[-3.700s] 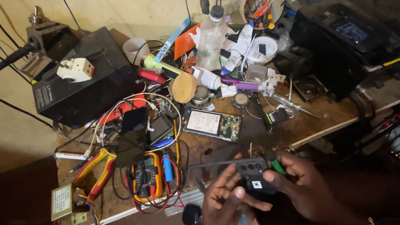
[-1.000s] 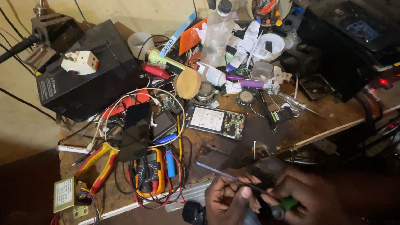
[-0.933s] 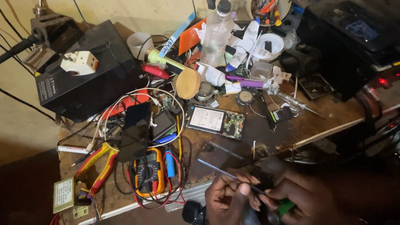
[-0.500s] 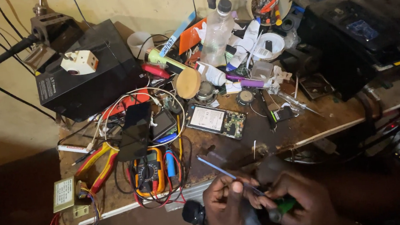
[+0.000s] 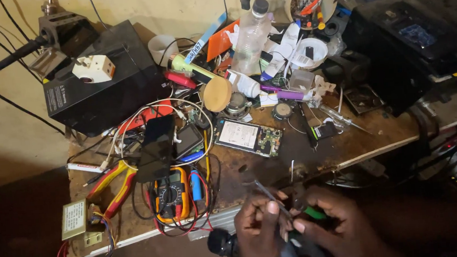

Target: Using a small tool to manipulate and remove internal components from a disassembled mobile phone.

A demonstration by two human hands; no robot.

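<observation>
Both hands meet just below the worktop (image 5: pixel 350 159) edge: left hand (image 5: pixel 261 229) fingers pinch thin tweezers (image 5: pixel 269 196) for aim, right hand (image 5: pixel 334 229) fingers clamp a small green-tipped part (image 5: pixel 315 212) steady.

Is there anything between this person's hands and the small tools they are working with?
Nothing visible. The left hand already grips the thin tweezers, and the right hand is closed on the green-handled tool. Both hands meet at the bench's front edge, clear of the clutter farther back.
</observation>
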